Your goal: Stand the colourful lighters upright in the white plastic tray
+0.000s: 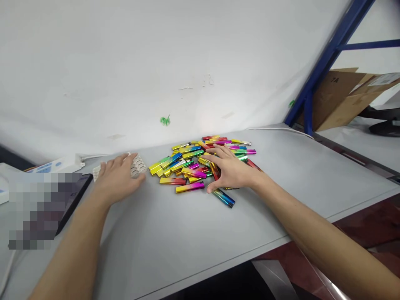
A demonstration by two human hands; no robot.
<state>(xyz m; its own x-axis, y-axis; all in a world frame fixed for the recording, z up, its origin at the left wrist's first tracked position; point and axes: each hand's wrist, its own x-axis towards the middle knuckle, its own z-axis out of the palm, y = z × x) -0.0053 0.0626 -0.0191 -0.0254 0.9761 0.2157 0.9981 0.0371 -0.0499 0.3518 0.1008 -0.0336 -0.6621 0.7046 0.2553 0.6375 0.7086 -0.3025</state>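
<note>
Head view: slim metallic bars in glossy multicolour gradients (pixel 193 172) lie loose, heaped at mixed angles on the smooth matte grey worktop (pixel 156 241); no rows visible. My right hand (pixel 233 168) spreads over the heap's right side, grip apart; can't confirm fingertip contact. My left hand (pixel 117 179) partly covers an off-white tray with oval slots (pixel 139 166), grip also apart.
</note>
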